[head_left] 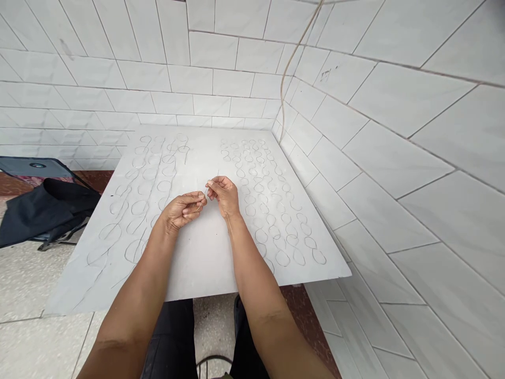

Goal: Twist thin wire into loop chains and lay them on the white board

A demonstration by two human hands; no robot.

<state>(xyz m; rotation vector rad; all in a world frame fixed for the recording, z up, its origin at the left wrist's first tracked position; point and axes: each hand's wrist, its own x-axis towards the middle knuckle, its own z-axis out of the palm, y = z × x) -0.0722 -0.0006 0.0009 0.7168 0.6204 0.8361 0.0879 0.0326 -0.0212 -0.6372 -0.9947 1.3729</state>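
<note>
My left hand [183, 210] and my right hand [225, 195] meet close together above the middle of a white board [197, 273]. Both are closed in a pinch on a thin wire [205, 191], which runs between the fingertips; its full shape is too fine to make out. Left of my hands lie rows of wire loops with long tails [138, 207]. On the right, several columns of wires bent into double rings or S shapes [272, 220] cover the board. One looped wire [184, 149] lies beyond my left hand.
White tiled walls [398, 205] border the board at the back and right. A cable [282, 89] hangs down the corner to the board's far edge. Dark cloth or a bag [47, 208] rests on a chair at the left. My dark-trousered legs [171, 337] are below the near edge.
</note>
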